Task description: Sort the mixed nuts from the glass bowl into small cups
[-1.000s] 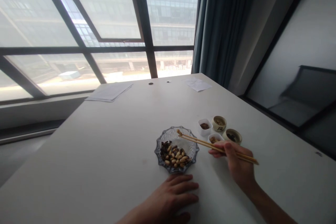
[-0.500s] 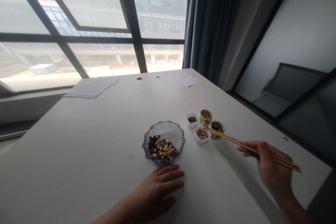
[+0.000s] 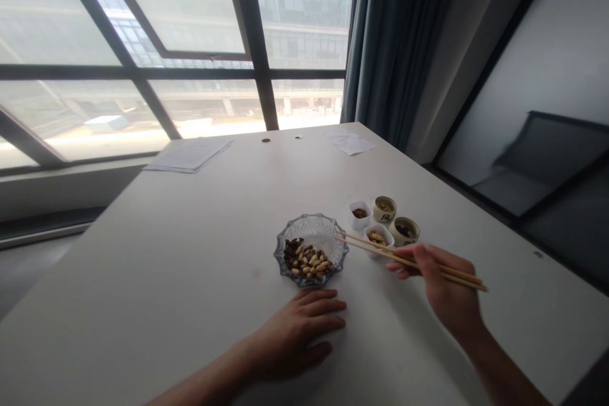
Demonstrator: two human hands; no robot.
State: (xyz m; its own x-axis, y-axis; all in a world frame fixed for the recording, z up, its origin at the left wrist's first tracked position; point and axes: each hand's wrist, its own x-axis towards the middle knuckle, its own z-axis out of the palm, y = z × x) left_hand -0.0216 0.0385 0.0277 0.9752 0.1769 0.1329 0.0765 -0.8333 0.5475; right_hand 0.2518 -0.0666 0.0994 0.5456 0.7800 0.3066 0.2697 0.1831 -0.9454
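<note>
My right hand [image 3: 442, 279] grips a pair of wooden chopsticks [image 3: 399, 258], whose tips are slightly apart by the right rim of a clear glass bowl [image 3: 328, 238]. Nothing shows between the tips. In the bowl lie several pale-shelled nuts [image 3: 311, 261] and dark pieces [image 3: 291, 250]. My left hand [image 3: 304, 323] rests flat on the table just below the bowl, fingers spread and holding nothing. Under the chopsticks stands a white square cup [image 3: 380, 252] with peanut-like pieces in it. Behind it is another white cup [image 3: 358, 219] with small brown bits.
Two small ceramic cups, the far one [image 3: 383, 216] and the near one [image 3: 413, 227], stand right of the white cups, the near one holding dark pieces. Paper sheets [image 3: 190, 155] lie at the table's far left, and more paper [image 3: 353, 143] at the back right.
My right hand has moved left, carrying the chopsticks' tips from the cups to the bowl's right rim. My left hand stays flat. The whole view has shifted slightly.
</note>
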